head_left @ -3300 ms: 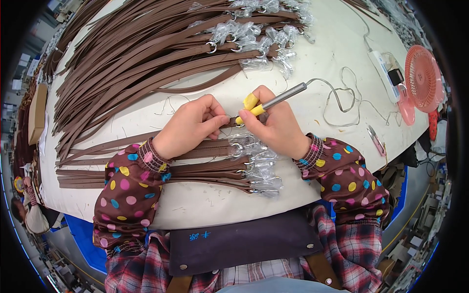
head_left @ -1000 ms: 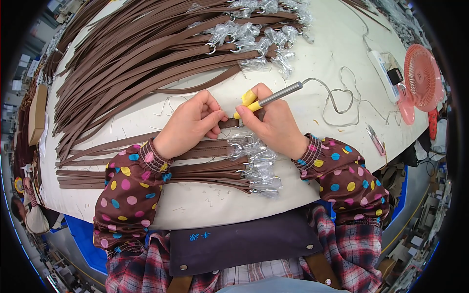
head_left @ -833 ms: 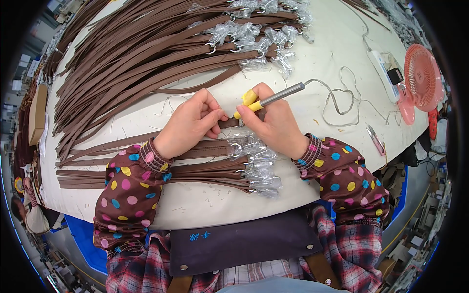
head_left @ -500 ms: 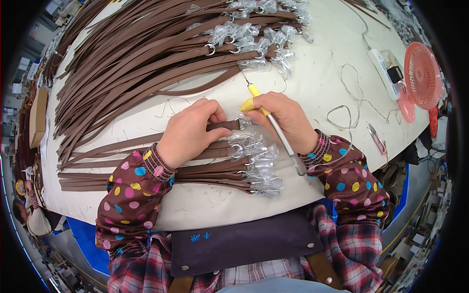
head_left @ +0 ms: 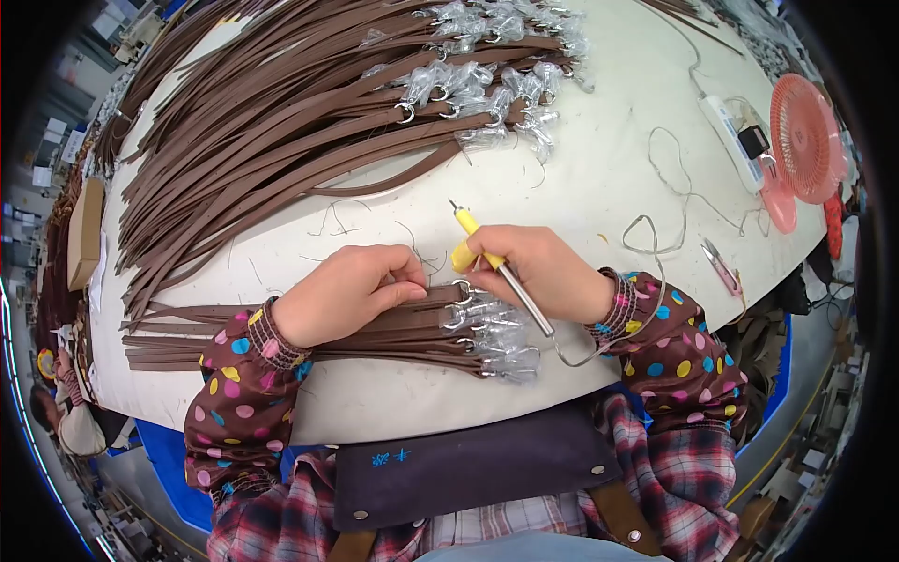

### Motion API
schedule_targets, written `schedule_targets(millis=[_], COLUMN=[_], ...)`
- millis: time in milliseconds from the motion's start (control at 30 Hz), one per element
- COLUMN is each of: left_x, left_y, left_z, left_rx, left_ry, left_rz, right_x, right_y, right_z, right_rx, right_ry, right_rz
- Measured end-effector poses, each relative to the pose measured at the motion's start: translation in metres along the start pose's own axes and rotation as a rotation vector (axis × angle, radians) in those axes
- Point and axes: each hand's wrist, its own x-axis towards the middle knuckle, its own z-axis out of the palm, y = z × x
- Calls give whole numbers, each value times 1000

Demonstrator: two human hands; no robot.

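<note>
The step in hand appears to be close work at the ring end of the top strap [head_left: 444, 294], with the tool [head_left: 526, 302] lifted off it. The right hand [head_left: 538, 272] grips the tool between thumb and fingers; its tip points away from the wearer and is apart from every strap. The left hand [head_left: 361, 292] is curled, thumb and fingers drawn close over the top strap just left of the tool; whether they pinch it or only rest there cannot be told. Bringing the tip to that end would, it seems, call for a turn of the right wrist, keeping clear of the left fingers and the plastic [head_left: 510, 363].

Counts: two hands, one tool. Brown straps form two main groups on the tabletop [head_left: 637, 103]: a small bundle [head_left: 412, 353] left of the tool and nearer the wearer, and a large pile [head_left: 272, 140] beyond it to the left. Overlap hides the number in each, and of their rings. Right of the tool stand one pink fan [head_left: 803, 136] and one power strip [head_left: 733, 140], with one pair of snips [head_left: 721, 265] nearer.
</note>
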Motion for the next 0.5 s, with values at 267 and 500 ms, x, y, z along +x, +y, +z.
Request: schedule_targets(millis=[267, 500], left_x=[47, 24], left_y=[-34, -16], left_z=[-12, -6], left_rx=[543, 420], left_ry=[570, 333], left_rz=[231, 175], right_x=[-5, 5], right_y=[-2, 16], right_z=[2, -19], right_rx=[-117, -331], right_ry=[21, 366], right_rz=[-73, -212])
